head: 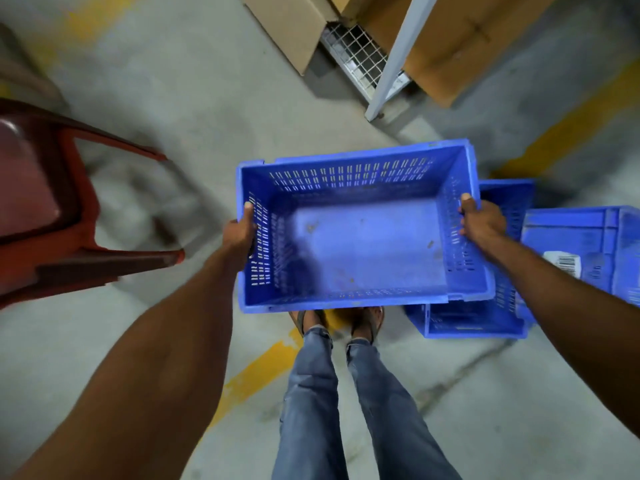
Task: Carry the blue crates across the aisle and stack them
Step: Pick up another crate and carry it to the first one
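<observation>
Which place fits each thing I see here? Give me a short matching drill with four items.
Things:
1. empty blue slotted plastic crate
2. red plastic chair
3. brown cardboard boxes
4. blue crate with a barcode label

Places:
A. far right, on the floor
B. left of the person
C. held in both hands, left hand and right hand
D. top, ahead of the person

Pairs: 1-C, 2-B, 3-D, 4-A
</observation>
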`<state>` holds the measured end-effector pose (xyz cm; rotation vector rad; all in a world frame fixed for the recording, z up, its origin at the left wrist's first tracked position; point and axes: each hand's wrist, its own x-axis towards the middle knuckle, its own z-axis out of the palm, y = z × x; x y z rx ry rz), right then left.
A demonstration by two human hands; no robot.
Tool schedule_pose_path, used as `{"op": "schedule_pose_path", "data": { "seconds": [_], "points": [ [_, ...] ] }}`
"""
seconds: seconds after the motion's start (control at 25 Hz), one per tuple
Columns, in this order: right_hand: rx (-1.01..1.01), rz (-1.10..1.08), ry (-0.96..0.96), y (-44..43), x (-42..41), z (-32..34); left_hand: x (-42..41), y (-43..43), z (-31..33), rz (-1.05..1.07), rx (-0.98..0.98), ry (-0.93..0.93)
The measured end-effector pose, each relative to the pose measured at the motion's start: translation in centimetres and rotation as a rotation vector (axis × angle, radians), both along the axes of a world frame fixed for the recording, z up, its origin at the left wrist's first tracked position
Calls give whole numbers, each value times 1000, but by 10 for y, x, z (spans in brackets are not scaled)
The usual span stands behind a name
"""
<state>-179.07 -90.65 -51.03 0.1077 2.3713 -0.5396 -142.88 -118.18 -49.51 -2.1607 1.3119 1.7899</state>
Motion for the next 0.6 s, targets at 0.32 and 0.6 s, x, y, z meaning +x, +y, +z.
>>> {"op": "schedule_pose_path", "data": {
  "seconds": [0.32,0.6],
  "points": [
    [82,60,-77,15,28,143,29,39,144,-308,-318,-349],
    [-207,-44,-424,37,53,239,120,109,241,43,-253,-213]
  ]
}}
